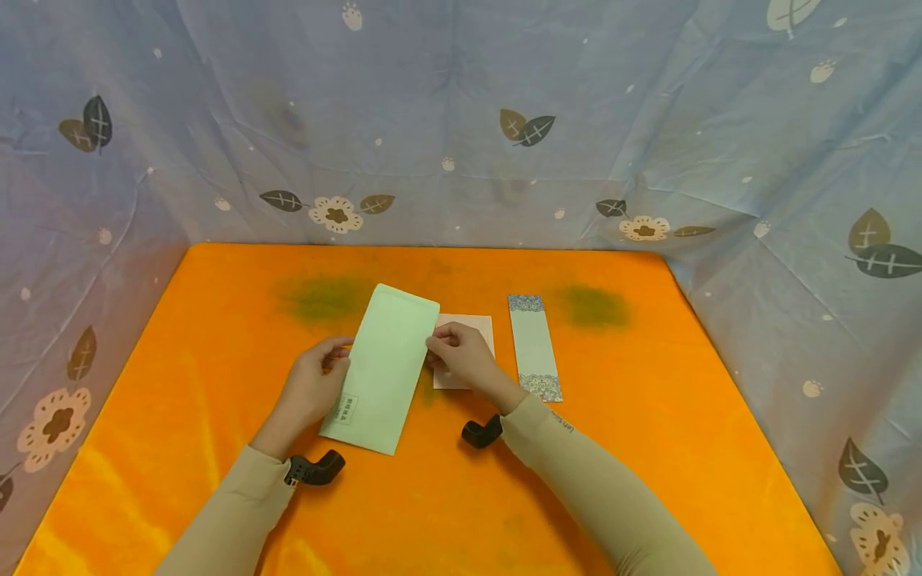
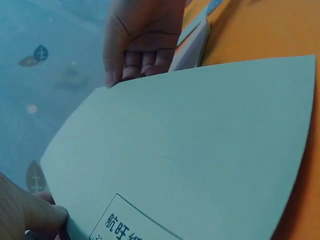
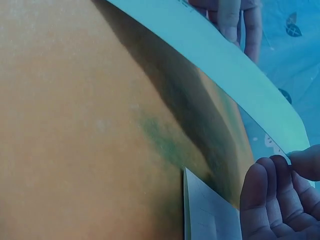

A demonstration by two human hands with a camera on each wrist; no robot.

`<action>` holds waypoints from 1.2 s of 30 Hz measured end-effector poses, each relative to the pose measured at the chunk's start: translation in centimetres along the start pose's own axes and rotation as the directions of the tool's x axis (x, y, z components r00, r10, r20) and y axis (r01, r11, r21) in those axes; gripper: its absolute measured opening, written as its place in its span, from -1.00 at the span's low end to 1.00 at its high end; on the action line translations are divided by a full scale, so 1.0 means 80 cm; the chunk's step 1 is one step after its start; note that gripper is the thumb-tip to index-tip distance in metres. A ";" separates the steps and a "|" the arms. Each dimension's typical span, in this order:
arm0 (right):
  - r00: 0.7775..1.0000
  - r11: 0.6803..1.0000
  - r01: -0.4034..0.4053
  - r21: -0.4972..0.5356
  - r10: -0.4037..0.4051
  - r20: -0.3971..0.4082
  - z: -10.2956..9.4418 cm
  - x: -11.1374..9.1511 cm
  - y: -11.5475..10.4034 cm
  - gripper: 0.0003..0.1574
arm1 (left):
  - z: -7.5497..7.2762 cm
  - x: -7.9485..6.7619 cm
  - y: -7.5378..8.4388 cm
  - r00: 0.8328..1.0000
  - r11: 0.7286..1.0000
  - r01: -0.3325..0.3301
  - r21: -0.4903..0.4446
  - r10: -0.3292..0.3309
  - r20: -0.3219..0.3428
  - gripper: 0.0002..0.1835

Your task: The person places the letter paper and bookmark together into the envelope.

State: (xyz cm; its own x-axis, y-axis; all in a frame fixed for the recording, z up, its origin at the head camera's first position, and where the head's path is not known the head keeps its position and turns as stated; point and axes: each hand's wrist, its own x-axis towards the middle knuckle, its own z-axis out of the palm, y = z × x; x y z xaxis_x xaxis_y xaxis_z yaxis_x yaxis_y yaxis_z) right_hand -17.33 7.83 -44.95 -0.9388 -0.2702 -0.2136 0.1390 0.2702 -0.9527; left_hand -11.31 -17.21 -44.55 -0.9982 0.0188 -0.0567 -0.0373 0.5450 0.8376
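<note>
- The right hand [image 1: 464, 354] pinches the long paper envelope [image 1: 382, 368] between thumb and index finger, closed down to the paper's thickness; its other fingers curl loosely below the edge.
- The left hand [image 1: 313, 384] grips the opposite long edge, thumb on the near face and fingers behind.
- The envelope therefore sits at nine o'clock from the right hand and three o'clock from the left, slanting from one o'clock to seven, raised off the table (its shadow shows below in the right wrist view).
- The right forearm enters from five o'clock, the left from seven, both in beige sleeves [image 1: 576, 456] with black wrist mounts [image 1: 317, 468].
- The envelope is pale green, matte and rectangular, with a boxed print [image 1: 346, 409] towards its seven o'clock end; it looks bowed in the wrist views.
- Under the right hand lies a pale pinkish pad [image 1: 448, 378], partly covered.
- At three o'clock, a whitish strip [image 1: 535, 344] has ornate blue-grey ends.
- The orange tabletop [image 1: 446, 520] looks velvety, with greenish patches; at twelve o'clock hangs a creased blue-grey curtain [image 1: 432, 96] printed with leaves and flowers.
</note>
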 end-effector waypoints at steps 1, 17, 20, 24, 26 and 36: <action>1.000 1.000 0.000 -0.004 0.000 -0.005 -0.001 0.000 0.000 -0.76 | 0.000 -0.001 0.000 1.000 1.000 -0.001 0.001 0.001 0.004 -0.60; 0.997 0.988 -0.045 0.145 0.036 0.071 -0.006 0.001 0.007 -0.70 | -0.007 -0.001 -0.001 0.999 1.000 -0.016 0.015 0.016 0.034 -0.59; 0.997 0.984 -0.058 0.169 0.047 0.067 -0.005 0.000 0.007 -0.68 | -0.006 0.000 0.001 1.000 1.000 -0.012 0.020 0.012 0.026 -0.60; 0.998 0.981 -0.054 0.186 0.047 0.039 -0.001 -0.001 0.007 -0.72 | -0.006 -0.001 0.008 1.000 0.998 -0.019 0.057 0.018 0.023 -0.53; 0.999 0.979 -0.048 0.198 0.044 0.023 0.001 -0.001 0.008 -0.75 | -0.005 -0.001 0.012 0.999 0.995 -0.025 0.093 0.023 0.024 -0.47; 0.999 0.962 -0.013 0.271 0.024 -0.034 0.008 -0.009 0.005 -0.79 | 0.013 -0.003 0.028 0.994 0.931 -0.101 0.352 0.106 0.005 0.00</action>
State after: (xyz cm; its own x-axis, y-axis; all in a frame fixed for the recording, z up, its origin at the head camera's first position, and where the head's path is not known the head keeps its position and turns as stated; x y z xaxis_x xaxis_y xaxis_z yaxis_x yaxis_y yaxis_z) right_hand -16.44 7.53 -45.31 -0.9455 -0.2320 -0.2285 0.2319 0.0130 -0.9727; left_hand -11.08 -15.15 -43.19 -0.9963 0.0806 0.0301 0.0827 0.8000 0.5943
